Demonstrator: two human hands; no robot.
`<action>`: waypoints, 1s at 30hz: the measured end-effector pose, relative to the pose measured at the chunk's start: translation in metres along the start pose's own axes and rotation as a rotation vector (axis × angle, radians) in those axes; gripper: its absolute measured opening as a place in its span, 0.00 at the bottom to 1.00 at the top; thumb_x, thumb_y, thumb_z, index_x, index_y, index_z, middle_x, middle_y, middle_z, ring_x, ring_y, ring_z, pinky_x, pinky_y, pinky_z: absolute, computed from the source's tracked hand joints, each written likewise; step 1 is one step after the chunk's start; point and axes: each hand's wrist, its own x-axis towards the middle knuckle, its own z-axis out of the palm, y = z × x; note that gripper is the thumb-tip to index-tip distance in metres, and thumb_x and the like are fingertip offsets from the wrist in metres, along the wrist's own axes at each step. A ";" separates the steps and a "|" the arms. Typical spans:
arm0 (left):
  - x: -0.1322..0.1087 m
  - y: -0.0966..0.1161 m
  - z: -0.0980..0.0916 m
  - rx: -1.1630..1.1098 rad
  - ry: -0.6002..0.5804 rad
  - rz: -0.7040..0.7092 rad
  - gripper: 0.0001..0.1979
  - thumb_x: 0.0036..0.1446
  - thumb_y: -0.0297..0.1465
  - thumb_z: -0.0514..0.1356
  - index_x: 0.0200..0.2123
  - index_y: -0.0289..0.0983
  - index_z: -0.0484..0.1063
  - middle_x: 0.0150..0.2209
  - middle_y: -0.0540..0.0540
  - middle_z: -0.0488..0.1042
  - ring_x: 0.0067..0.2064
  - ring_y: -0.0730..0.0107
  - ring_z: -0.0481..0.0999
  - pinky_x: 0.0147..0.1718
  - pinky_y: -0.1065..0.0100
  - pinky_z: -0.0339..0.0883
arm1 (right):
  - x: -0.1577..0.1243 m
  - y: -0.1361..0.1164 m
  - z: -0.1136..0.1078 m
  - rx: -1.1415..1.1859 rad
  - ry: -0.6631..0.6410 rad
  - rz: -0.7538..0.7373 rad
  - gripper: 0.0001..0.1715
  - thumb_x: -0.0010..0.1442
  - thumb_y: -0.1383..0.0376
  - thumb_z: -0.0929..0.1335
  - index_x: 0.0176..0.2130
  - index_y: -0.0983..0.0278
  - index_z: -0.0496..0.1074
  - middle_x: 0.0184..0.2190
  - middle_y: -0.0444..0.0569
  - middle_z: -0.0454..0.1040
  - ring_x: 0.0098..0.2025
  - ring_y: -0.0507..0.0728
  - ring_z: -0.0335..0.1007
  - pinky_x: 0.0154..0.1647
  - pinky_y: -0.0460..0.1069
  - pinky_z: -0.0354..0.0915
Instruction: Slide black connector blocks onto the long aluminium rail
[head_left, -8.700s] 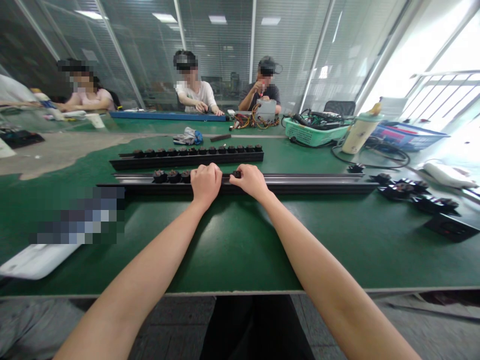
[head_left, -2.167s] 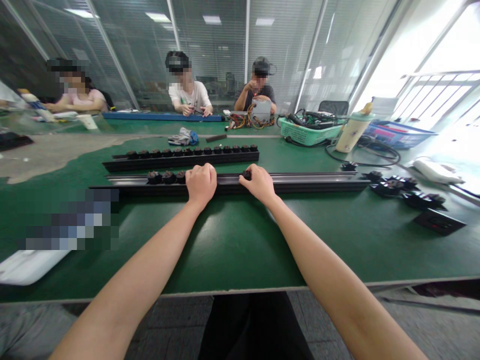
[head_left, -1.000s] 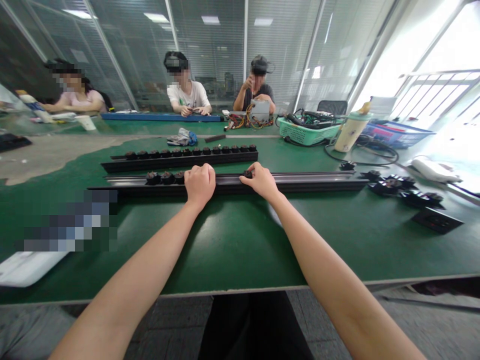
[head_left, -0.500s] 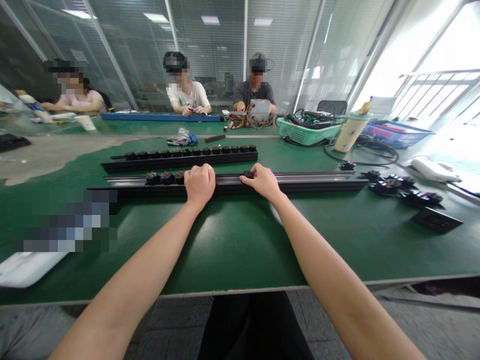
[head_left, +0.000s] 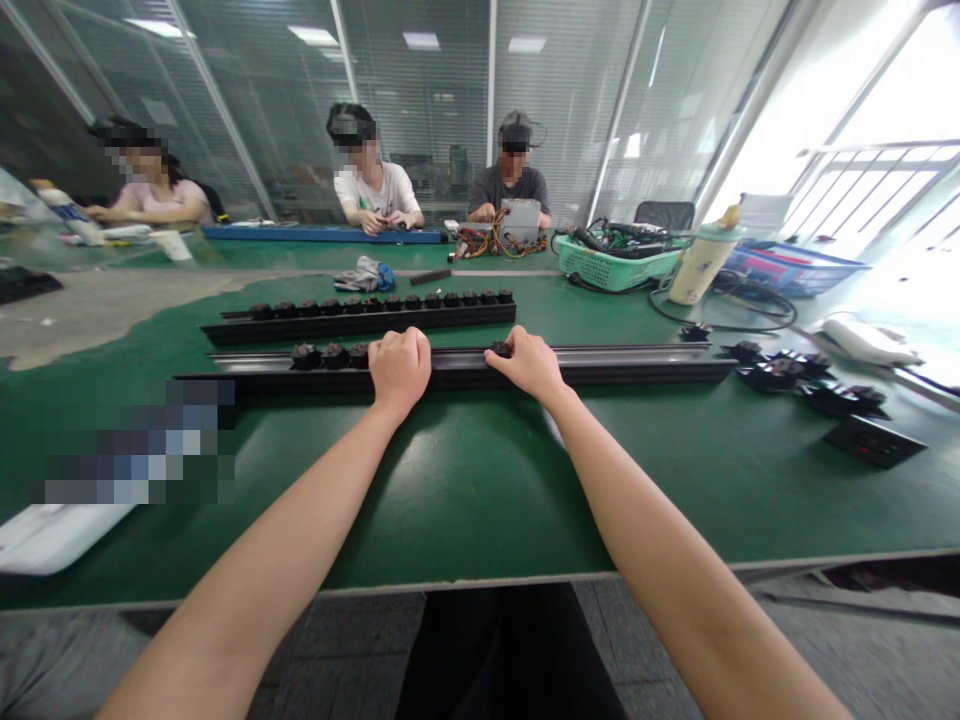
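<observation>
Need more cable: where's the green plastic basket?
The green plastic basket sits at upper right in the head view, on the far side of the bench, just left of the tall plastic bottle.

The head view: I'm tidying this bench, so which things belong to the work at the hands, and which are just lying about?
At the hands: left hand, right hand, black rail, black knobs.
Lying about: bottle, green basket, crumpled cloth.

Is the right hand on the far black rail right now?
No, the right hand rests on a dark round part on the near black rail.
</observation>
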 end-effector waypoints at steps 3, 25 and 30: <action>0.000 0.000 0.000 -0.005 0.006 0.005 0.22 0.71 0.34 0.40 0.39 0.39 0.74 0.37 0.38 0.79 0.45 0.52 0.74 0.46 0.55 0.58 | 0.000 -0.001 -0.001 -0.031 -0.001 -0.003 0.19 0.65 0.48 0.66 0.42 0.61 0.67 0.40 0.53 0.79 0.43 0.63 0.75 0.37 0.51 0.60; 0.000 0.000 0.000 -0.001 -0.004 0.001 0.23 0.71 0.34 0.40 0.40 0.39 0.75 0.37 0.38 0.79 0.46 0.52 0.74 0.46 0.55 0.58 | 0.000 0.006 0.001 -0.032 0.008 -0.012 0.21 0.65 0.46 0.66 0.42 0.60 0.66 0.37 0.50 0.79 0.43 0.63 0.76 0.37 0.51 0.60; 0.000 0.000 0.000 -0.021 -0.010 -0.009 0.23 0.71 0.35 0.40 0.40 0.39 0.75 0.38 0.38 0.78 0.46 0.52 0.74 0.47 0.55 0.58 | 0.000 0.006 0.000 -0.029 0.002 -0.004 0.21 0.64 0.46 0.66 0.42 0.60 0.66 0.38 0.51 0.80 0.43 0.64 0.76 0.37 0.51 0.60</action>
